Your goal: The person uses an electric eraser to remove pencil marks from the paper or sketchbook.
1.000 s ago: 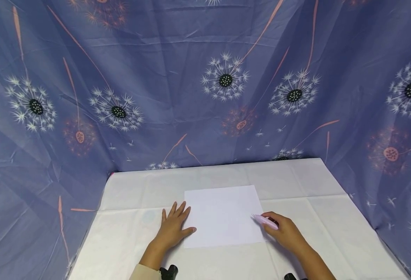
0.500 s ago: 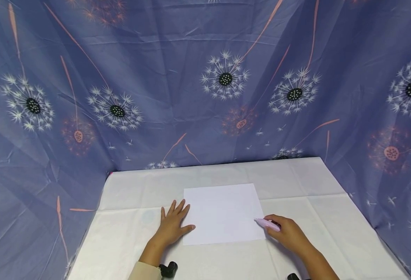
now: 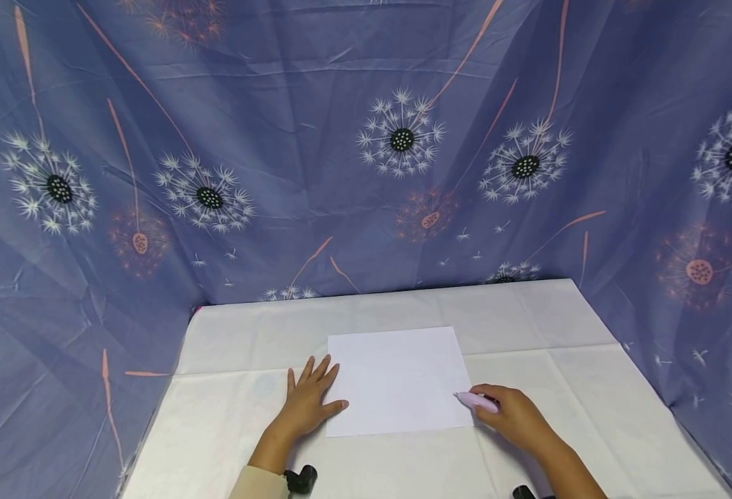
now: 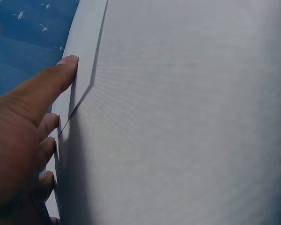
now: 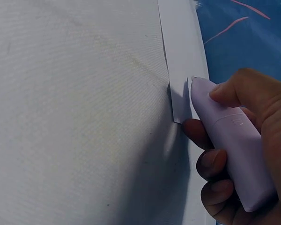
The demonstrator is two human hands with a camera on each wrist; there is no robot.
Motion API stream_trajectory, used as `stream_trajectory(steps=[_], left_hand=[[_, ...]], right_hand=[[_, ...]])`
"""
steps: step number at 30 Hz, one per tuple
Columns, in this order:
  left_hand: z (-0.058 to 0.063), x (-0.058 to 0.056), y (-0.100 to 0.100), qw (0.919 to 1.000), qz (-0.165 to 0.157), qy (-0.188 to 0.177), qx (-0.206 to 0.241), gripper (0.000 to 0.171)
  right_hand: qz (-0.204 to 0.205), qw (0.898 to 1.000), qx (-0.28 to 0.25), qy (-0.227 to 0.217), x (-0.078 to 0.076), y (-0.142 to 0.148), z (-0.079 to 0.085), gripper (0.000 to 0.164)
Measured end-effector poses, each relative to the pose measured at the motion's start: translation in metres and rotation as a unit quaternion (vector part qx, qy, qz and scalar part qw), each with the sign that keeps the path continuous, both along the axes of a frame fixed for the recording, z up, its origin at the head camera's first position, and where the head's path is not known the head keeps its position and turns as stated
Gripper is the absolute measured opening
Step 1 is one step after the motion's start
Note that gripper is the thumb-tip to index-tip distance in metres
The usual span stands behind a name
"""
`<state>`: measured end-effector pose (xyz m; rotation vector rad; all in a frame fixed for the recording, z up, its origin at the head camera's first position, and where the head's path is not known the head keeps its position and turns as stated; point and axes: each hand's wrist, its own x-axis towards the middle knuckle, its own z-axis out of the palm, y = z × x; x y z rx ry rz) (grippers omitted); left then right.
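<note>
A blank white sheet of paper (image 3: 397, 381) lies on the white-covered table. My left hand (image 3: 306, 402) rests spread at its left edge, thumb over the sheet; the left wrist view shows the thumb (image 4: 47, 84) on the paper's border. With curled fingers, my right hand (image 3: 518, 416) grips a chunky, pale purple pen-shaped tool (image 3: 480, 402) at the right edge. Its narrow tip points left, close over the paper. In the right wrist view the tool (image 5: 239, 150) shows a tapered front and a seam, thumb on top and fingers wrapped beneath.
The white tablecloth (image 3: 247, 339) has fold creases running across it. A blue dandelion-print curtain (image 3: 316, 152) hangs behind the table and along both sides. Black wrist camera mounts (image 3: 301, 479) show near the bottom edge.
My right hand and the pale purple tool have shifted slightly right and down, bringing the tip nearer the paper's right edge. My left hand stays at the left edge.
</note>
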<state>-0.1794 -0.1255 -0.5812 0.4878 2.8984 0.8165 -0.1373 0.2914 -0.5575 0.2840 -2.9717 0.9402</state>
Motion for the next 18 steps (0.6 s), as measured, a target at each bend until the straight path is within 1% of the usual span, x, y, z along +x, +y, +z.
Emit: stream_trajectory(steps=[6,10,14,18], left_hand=[[-0.0028,-0.0009,0.0002,1.0,-0.001,0.002,-0.001,0.078],[-0.0051,-0.0011,-0.0002,1.0,0.0,0.003,-0.001,0.079],[-0.0054,-0.001,-0.0001,1.0,0.001,0.002,0.002,0.079],[-0.0024,0.0001,0.0007,1.0,0.002,-0.001,0.007,0.079]], right_hand=[[0.005,1.0,0.005,-0.012,-0.0012,0.0005,-0.0004,0.026],[0.016,1.0,0.009,-0.009,-0.0017,0.0011,-0.0011,0.025],[0.011,1.0,0.016,-0.01,-0.0024,0.001,-0.0018,0.026],[0.0,1.0,0.021,-0.024,-0.0031,0.0004,-0.0019,0.028]])
